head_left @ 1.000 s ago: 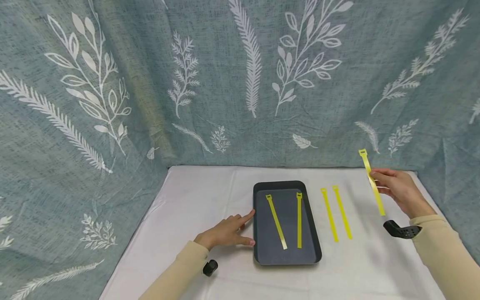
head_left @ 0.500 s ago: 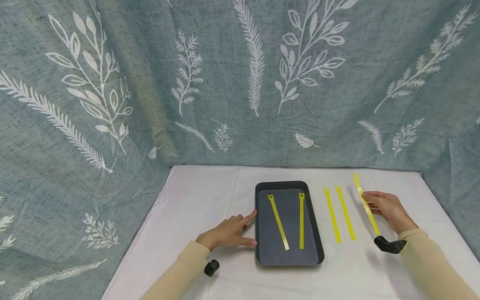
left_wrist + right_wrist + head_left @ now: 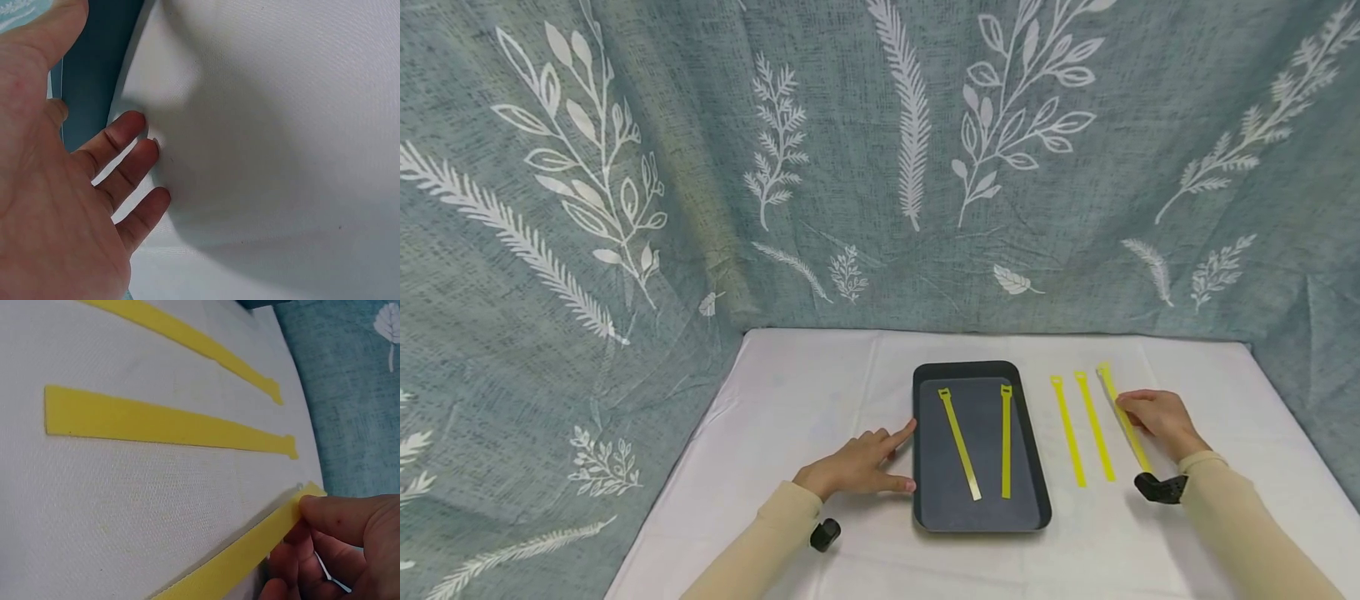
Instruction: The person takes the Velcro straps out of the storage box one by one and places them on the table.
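Note:
My right hand (image 3: 1161, 421) pinches a yellow hook-and-loop cable tie (image 3: 244, 553) between thumb and fingers, close over the white cloth. Two more yellow cable ties (image 3: 1069, 431) (image 3: 1096, 427) lie side by side just left of it. My left hand (image 3: 859, 465) has its index finger and thumb at the left wall of a dark grey tray (image 3: 982, 518); its other fingers are loosely spread in the left wrist view. Inside the tray rest two yellow cable ties, one slanted (image 3: 960, 446) and one nearly straight (image 3: 1006, 446).
A white cloth (image 3: 820, 375) covers the table. Behind it and along the sides hangs a blue-green curtain (image 3: 835, 167) with white leaf prints. Each wrist wears a black strap, the right one (image 3: 1161, 488) hanging near the held tie's lower end.
My right hand has moved left and down, bringing the held cable tie close to the cloth beside the two loose ones. The left hand keeps its place at the tray.

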`<state>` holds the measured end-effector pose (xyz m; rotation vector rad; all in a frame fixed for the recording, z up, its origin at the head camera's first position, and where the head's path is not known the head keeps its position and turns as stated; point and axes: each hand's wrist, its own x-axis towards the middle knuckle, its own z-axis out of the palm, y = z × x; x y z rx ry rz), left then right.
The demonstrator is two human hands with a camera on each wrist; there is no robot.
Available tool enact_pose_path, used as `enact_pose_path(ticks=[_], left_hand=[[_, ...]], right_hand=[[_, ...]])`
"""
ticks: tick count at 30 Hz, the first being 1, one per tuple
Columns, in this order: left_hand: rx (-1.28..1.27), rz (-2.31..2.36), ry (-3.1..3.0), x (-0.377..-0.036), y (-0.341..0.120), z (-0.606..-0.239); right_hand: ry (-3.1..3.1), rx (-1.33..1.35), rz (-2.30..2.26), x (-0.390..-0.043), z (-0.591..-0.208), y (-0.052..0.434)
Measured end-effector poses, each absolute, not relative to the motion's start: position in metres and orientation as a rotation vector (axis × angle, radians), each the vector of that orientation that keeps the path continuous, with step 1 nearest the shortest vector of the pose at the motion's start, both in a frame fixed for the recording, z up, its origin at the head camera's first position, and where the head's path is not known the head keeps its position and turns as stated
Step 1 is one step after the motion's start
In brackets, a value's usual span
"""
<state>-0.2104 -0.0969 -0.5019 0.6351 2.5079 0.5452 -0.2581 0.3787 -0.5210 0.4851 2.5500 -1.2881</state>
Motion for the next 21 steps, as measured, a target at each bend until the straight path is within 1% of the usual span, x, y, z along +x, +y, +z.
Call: enact_pose_path(ticks=[9,21], left_hand=[[0.624,0.541,2.499,-0.2112,-0.0963,-0.5027],[0.63,0.55,2.506,-0.2114,-0.0972,-0.5031]], right_hand=[[2.609,0.475,-1.177,-0.2614,-0.5228,0.3766],[2.609,0.479,-1.165,-0.2615,-0.5193,0.3763]])
